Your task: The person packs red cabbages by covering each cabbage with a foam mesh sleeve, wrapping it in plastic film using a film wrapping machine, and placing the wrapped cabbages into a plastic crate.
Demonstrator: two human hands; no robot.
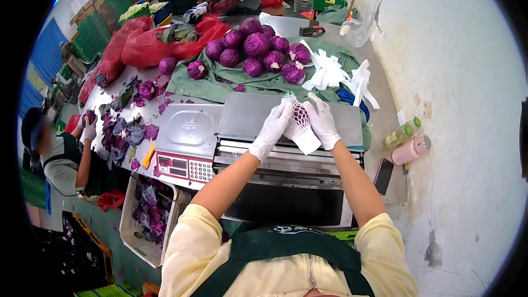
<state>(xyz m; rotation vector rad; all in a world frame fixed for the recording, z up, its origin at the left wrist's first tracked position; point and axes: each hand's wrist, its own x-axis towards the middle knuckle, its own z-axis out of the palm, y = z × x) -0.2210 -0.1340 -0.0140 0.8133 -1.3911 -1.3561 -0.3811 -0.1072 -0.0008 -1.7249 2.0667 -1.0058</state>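
Observation:
My left hand (273,127) and my right hand (323,121), both in white gloves, meet over the grey metal plate of a wrapping machine (242,115). Between them is a white foam net sleeve (301,135), its upper part stretched over something purple that shows through the mesh. Fingers of my left hand are closed on the sleeve's left side. My right hand presses against its right side, the thumb and fingers near the top. Behind the plate, a pile of purple cabbages (257,45) lies on a green cloth (220,87). More white foam sleeves (328,71) lie right of the cabbages.
A scale (190,137) stands left of the machine, with an orange knife (148,155) beside it. Trimmed leaves (124,132) and red sacks (146,47) lie further left. Two co-workers are at the table. Bottles (411,150) and a phone (384,176) are at the right.

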